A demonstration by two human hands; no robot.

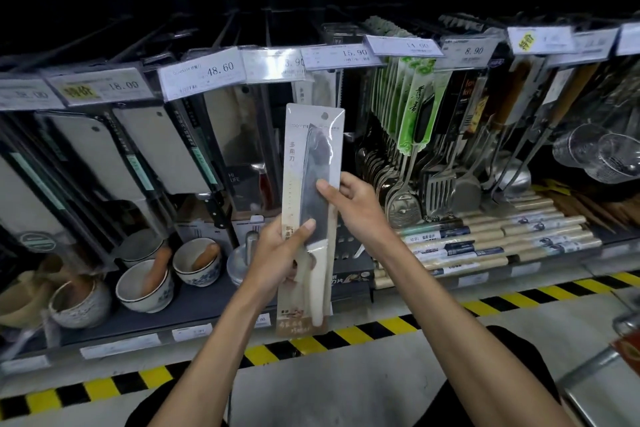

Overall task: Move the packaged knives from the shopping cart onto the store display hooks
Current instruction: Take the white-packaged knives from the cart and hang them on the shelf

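A packaged knife [313,163] with a cream handle and a dark blade on a long pale card is held upright in front of the display. My left hand [280,253] grips the card near the handle. Higher up, my right hand [353,204] pinches its right edge with the thumb across the blade. The card's hang hole is at the top, just below the price tags. Display hooks [228,31] run back into the dark above rows of packaged cleavers [162,149]. A metal corner of the shopping cart [602,367] shows at the lower right.
Price tags [201,74] line the hook fronts. Hanging spoons, spatulas and ladles [446,184] fill the right side. Mortars with pestles [145,282] and boxed rolls [502,239] sit on the low shelf. Yellow-black tape [381,326] edges the floor.
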